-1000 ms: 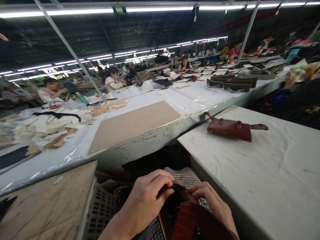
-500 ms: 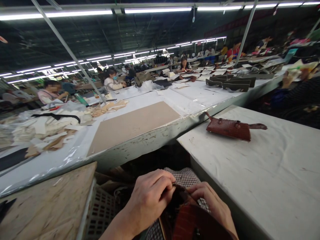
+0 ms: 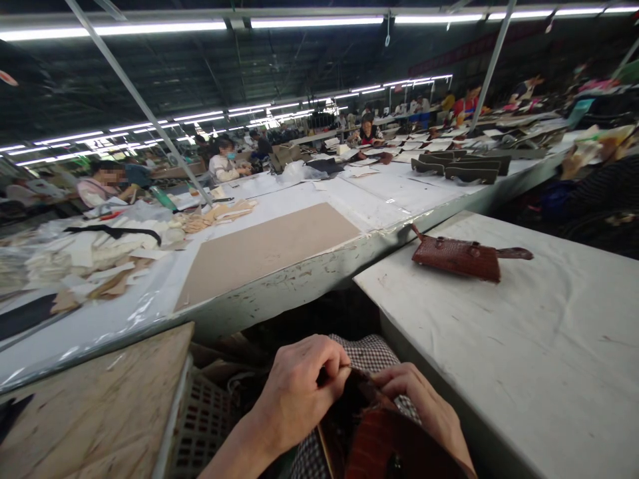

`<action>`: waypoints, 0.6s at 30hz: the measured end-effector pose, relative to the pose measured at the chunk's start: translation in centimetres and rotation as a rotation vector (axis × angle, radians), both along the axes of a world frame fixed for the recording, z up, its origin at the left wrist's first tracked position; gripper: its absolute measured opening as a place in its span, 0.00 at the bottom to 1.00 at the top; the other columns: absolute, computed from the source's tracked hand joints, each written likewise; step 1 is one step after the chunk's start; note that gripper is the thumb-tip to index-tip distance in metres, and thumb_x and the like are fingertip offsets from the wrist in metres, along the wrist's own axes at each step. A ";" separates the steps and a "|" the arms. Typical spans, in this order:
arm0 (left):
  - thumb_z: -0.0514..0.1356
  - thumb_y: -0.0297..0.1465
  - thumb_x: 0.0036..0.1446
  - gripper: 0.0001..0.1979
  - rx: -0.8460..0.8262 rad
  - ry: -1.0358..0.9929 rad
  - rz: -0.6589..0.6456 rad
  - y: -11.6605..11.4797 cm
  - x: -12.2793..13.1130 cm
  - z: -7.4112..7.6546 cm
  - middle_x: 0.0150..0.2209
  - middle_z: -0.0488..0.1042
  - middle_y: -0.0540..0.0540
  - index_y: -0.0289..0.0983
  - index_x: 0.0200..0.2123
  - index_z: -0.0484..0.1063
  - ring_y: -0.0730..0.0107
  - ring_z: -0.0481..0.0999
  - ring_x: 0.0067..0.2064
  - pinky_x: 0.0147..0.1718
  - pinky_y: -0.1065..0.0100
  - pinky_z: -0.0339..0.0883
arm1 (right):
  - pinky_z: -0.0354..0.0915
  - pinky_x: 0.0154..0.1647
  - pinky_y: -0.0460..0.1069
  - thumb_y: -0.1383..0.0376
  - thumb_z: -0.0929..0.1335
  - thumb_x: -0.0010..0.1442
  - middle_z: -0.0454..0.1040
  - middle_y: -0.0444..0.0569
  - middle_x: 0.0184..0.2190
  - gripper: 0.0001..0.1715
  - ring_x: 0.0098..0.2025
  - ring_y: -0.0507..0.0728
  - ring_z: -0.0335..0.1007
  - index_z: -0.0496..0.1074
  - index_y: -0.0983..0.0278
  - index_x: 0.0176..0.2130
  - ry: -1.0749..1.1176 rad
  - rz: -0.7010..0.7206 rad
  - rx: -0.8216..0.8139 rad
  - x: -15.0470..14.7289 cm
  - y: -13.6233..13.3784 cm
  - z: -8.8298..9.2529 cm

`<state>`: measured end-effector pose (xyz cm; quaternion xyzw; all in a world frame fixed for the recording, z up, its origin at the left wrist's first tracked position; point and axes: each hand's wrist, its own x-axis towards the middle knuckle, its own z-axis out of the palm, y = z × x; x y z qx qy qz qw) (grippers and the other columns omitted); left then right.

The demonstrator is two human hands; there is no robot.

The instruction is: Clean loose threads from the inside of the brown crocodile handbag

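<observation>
A brown, crocodile-patterned leather piece (image 3: 372, 436) rests over my lap at the bottom of the head view; it looks like part of a bag. My left hand (image 3: 304, 389) pinches its far edge between thumb and fingers. Just to the right, my right hand (image 3: 422, 402) grips the same edge, its fingertips curled over the rim. Dark material shows inside the opening, and the lower part falls outside the view. Checked cloth (image 3: 367, 351) lies beneath and beyond both hands.
On the white table (image 3: 559, 332) at right lies a brown leather bag piece (image 3: 456, 258) with straps. A long workbench (image 3: 389, 193) ahead carries a beige board (image 3: 269, 249) and fabric scraps (image 3: 100, 246). At left are a wooden board (image 3: 94, 406) and a plastic basket (image 3: 202, 412). Co-workers sit beyond.
My left fingers have shifted slightly at the edge, with the index finger bending more. The right hand and the leather piece stay nearly where they were.
</observation>
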<state>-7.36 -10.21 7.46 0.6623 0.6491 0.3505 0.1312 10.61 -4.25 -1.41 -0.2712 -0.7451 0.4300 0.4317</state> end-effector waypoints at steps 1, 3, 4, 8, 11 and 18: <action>0.61 0.20 0.55 0.13 -0.063 -0.029 0.021 0.1 0.0 0.4 0.30 0.71 0.57 0.38 0.27 0.60 0.77 0.70 0.31 0.33 0.73 0.62 | 0.64 0.34 0.42 0.57 0.63 0.68 0.74 0.45 0.36 0.16 0.37 0.51 0.72 0.66 0.62 0.31 0.003 0.007 0.015 0.0 0.1 -0.1; 0.62 0.20 0.54 0.10 -0.187 -0.059 0.027 0.3 0.0 1.2 0.30 0.71 0.57 0.40 0.35 0.67 0.76 0.70 0.32 0.34 0.73 0.63 | 0.64 0.36 0.42 0.60 0.64 0.68 0.74 0.44 0.35 0.14 0.37 0.50 0.72 0.66 0.62 0.31 0.011 0.020 0.047 0.0 0.2 -0.2; 0.62 0.20 0.55 0.13 -0.232 -0.039 -0.005 0.4 0.0 1.6 0.32 0.72 0.56 0.42 0.40 0.68 0.75 0.71 0.34 0.36 0.73 0.63 | 0.64 0.37 0.42 0.61 0.64 0.68 0.74 0.44 0.35 0.13 0.37 0.49 0.72 0.65 0.62 0.31 0.017 0.027 0.062 0.0 0.2 -0.3; 0.62 0.23 0.59 0.09 -0.294 0.181 -0.204 0.8 0.0 2.6 0.44 0.70 0.53 0.44 0.40 0.73 0.70 0.69 0.46 0.45 0.69 0.62 | 0.64 0.36 0.42 0.64 0.64 0.68 0.73 0.45 0.36 0.10 0.36 0.49 0.72 0.65 0.62 0.33 0.050 0.078 0.125 0.2 0.5 -0.4; 0.60 0.28 0.63 0.02 -0.345 0.254 -0.232 1.0 0.2 2.6 0.49 0.70 0.52 0.42 0.37 0.71 0.69 0.71 0.48 0.47 0.68 0.62 | 0.64 0.36 0.43 0.64 0.65 0.67 0.73 0.46 0.37 0.08 0.37 0.50 0.71 0.66 0.62 0.34 0.067 0.121 0.151 0.4 0.7 -0.1; 0.53 0.30 0.67 0.06 -0.435 0.650 -0.263 1.4 1.0 2.9 0.32 0.73 0.55 0.42 0.35 0.64 0.61 0.73 0.31 0.29 0.62 0.55 | 0.67 0.42 0.43 0.63 0.67 0.65 0.68 0.48 0.43 0.08 0.43 0.51 0.71 0.65 0.62 0.34 0.095 0.096 0.140 0.6 0.9 0.2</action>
